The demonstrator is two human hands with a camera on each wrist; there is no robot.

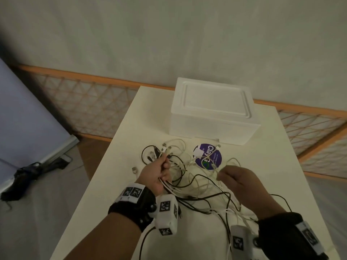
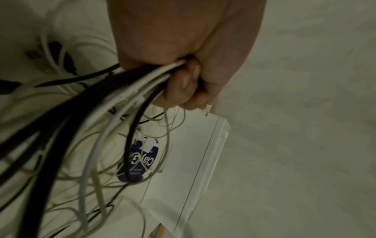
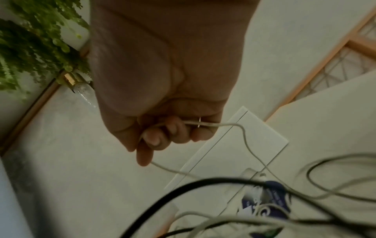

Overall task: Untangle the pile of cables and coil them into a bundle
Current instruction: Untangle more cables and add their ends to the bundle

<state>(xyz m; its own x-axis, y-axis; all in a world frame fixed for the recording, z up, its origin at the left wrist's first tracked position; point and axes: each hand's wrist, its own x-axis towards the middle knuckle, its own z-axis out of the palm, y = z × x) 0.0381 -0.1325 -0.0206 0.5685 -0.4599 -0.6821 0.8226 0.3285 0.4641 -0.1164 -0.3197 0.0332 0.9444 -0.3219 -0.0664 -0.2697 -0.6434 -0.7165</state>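
A tangle of white and black cables lies on the white table, with loose plug ends at its far left. My left hand is raised over the pile's left side and grips a bunch of white and black cables in its curled fingers. My right hand is on the right side of the pile. Its curled fingers pinch a single thin white cable that hangs down to the tangle.
A white foam box stands at the table's far end. A round purple sticker lies in front of it under some cables. A wooden lattice rail runs behind the table. A dark object lies on the floor to the left.
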